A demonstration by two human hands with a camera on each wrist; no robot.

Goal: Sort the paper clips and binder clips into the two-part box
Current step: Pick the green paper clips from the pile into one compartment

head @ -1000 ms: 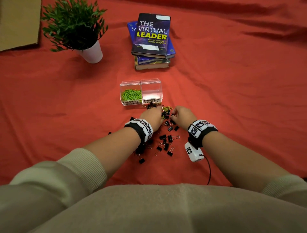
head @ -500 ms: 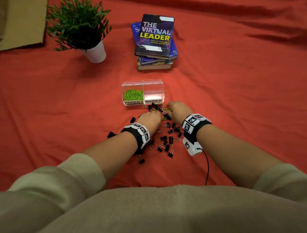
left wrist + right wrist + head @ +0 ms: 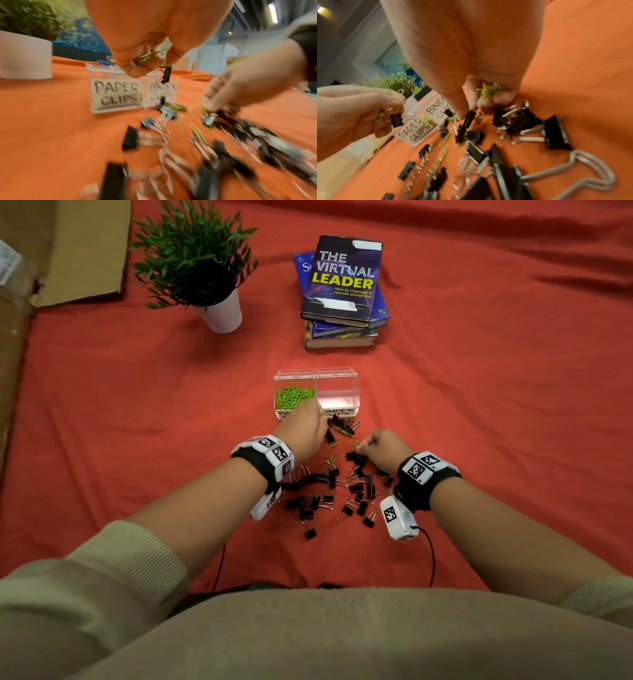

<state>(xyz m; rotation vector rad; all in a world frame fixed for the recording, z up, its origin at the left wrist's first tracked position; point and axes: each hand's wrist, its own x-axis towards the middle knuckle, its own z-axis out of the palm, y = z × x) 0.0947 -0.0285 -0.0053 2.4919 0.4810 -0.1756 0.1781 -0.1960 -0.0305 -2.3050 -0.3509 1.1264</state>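
The clear two-part box [image 3: 317, 373] stands ahead of me; its left part holds green paper clips [image 3: 294, 397], and its right part, labelled for binder clips, looks bare. My left hand [image 3: 317, 416] hovers at the box front, pinching green paper clips [image 3: 147, 56] with a black binder clip [image 3: 167, 73] dangling from them. My right hand [image 3: 361, 445] is low over the pile, its fingers curled round a bunch of green paper clips [image 3: 488, 92]. Black binder clips [image 3: 329, 498] mixed with a few paper clips lie scattered between my wrists.
A potted plant [image 3: 219, 309] stands back left and a stack of books [image 3: 342, 292] behind the box. Cardboard [image 3: 68, 251] lies at the far left edge. Wrist camera cables [image 3: 432, 556] trail over the red cloth toward me.
My left hand has lifted off the pile and moved forward to the box front with clips in it. My right hand has drawn back slightly from the box toward the pile.
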